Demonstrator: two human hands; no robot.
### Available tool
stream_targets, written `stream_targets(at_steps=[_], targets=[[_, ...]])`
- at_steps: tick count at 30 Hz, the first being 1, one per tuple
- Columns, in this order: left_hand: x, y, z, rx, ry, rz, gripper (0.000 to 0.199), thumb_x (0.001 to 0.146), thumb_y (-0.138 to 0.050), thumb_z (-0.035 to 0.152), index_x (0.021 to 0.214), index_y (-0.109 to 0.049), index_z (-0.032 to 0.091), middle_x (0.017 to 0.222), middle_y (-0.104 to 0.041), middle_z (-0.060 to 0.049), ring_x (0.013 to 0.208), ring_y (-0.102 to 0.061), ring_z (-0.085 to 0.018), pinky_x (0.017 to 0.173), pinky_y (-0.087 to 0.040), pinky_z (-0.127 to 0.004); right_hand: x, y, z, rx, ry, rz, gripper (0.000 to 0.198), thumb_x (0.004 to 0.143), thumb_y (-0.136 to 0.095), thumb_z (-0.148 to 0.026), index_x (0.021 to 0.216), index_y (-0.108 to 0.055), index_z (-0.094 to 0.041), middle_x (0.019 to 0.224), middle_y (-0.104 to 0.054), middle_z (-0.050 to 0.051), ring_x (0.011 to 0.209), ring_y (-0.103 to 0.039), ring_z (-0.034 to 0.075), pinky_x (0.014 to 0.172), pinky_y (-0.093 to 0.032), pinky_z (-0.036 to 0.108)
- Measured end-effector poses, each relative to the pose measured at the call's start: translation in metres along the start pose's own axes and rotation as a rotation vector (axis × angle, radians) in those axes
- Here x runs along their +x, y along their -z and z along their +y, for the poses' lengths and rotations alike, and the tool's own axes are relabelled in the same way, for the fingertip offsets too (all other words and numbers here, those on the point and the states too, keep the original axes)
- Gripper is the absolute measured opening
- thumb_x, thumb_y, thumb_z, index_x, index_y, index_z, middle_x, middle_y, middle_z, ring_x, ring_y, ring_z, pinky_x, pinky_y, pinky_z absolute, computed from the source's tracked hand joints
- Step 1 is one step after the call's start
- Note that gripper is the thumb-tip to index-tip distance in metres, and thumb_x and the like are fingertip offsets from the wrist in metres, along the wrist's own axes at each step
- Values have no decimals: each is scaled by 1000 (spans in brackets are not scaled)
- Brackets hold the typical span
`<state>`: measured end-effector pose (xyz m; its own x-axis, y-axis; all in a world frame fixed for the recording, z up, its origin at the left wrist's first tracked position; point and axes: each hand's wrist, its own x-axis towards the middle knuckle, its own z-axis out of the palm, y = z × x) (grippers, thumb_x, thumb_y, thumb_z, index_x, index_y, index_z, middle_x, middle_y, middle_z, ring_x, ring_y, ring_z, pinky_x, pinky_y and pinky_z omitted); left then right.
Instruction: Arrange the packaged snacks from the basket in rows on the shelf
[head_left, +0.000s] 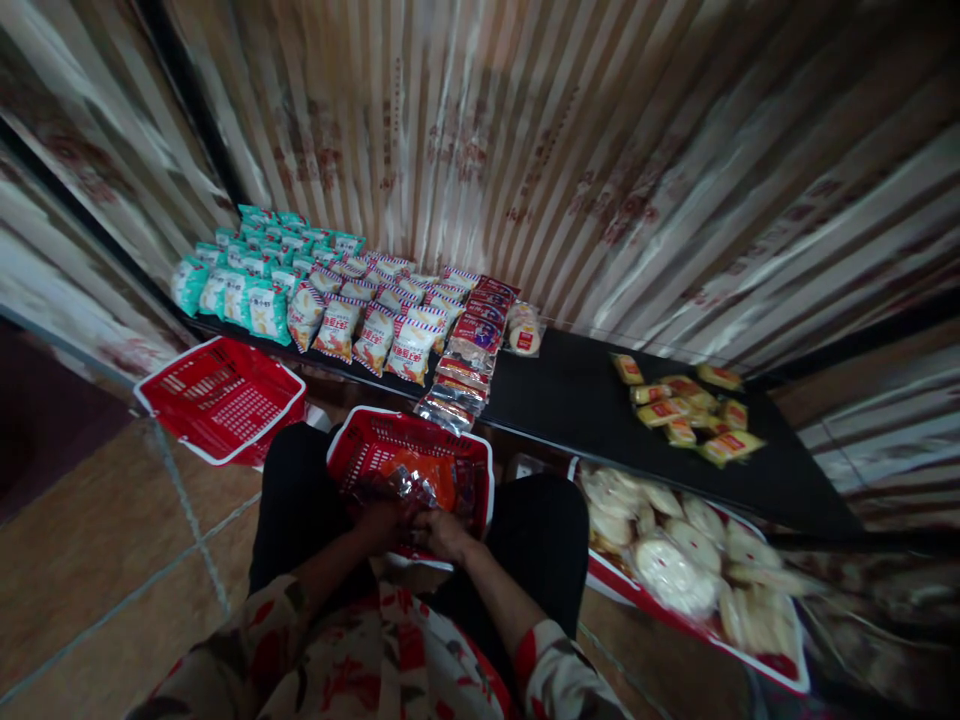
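Note:
Between my knees sits a red basket point(486, 470) with a white rim, holding shiny orange packets point(427, 478) and darker red-brown ones. Both hands reach over its near side, close together. My left hand point(381, 524) is closed at the near edge of the packets; its fingertips are lost in shadow. Curled fingers show on my right hand point(444, 534), right beside the left. Whatever lies between the fingers is too dark to make out.
A long black shelf point(555, 390) bears teal snack bags point(268, 312), white-and-orange snack bags point(335, 328), dark red packets point(480, 325), round wrapped crackers point(524, 330) and yellow packets point(660, 412). A red basket point(225, 395) stands left; another basket point(626, 592) holds wrapped pale discs point(675, 575).

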<state>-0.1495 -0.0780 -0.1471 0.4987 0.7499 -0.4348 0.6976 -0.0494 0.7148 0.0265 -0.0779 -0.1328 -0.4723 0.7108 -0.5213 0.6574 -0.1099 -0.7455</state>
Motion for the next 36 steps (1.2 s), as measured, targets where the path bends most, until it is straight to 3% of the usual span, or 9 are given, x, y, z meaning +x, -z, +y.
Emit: stream_targets(at_steps=[3,6,9,12,19,26,32,36], targets=[[-7,15,10,14,-26,65,24,77,-51,19,92,-70,22,91,-70,-4,87,-62,-20,78,-44,-28,-3,14,-4,73,21,60,20,73,-58,-19,88,-71,-20,87,-70,1,85,-62,20,76,-48,30],[-17,38,24,-15,-78,113,27,80,-48,24,97,-68,22,93,-70,-2,85,-62,-18,75,-45,-25,-14,36,-13,282,76,63,27,72,-63,-27,97,-68,-20,85,-70,1,77,-62,17,71,-48,29],[-28,65,46,-90,-162,168,24,81,-47,26,90,-69,18,82,-69,-2,74,-60,-16,68,-43,-23,-31,58,-25,493,141,31,36,69,-69,-37,98,-66,-18,78,-68,0,68,-60,15,66,-47,28],[-37,92,75,-107,-216,177,23,82,-47,29,78,-66,17,71,-65,0,65,-56,-13,61,-41,-21,-48,72,-35,587,217,-4,41,65,-73,-43,97,-67,-17,83,-68,0,73,-60,16,73,-47,30],[-35,130,134,-205,-323,381,21,82,-51,31,92,-66,19,90,-69,-2,84,-61,-16,78,-45,-25,-67,85,-48,696,206,172,39,63,-74,-50,81,-69,-16,74,-68,0,67,-59,15,72,-45,31],[-1,134,152,-475,-269,594,49,79,-53,26,127,-46,19,88,-64,-3,79,-62,-15,76,-50,-29,-72,124,-64,834,257,450,38,61,-76,-49,81,-70,-17,72,-69,1,66,-60,15,70,-46,30],[16,114,148,-517,-212,435,56,82,-55,27,134,-39,18,106,-64,-8,84,-63,-16,79,-51,-32,-61,155,-74,914,240,568,49,55,-78,-52,85,-67,-15,73,-71,4,64,-63,19,65,-48,31],[26,101,145,-586,-212,431,57,79,-59,24,133,-41,19,104,-64,-8,90,-63,-18,84,-50,-33,-56,166,-85,941,223,639,50,54,-77,-53,87,-65,-16,70,-70,5,65,-64,21,61,-48,32]])
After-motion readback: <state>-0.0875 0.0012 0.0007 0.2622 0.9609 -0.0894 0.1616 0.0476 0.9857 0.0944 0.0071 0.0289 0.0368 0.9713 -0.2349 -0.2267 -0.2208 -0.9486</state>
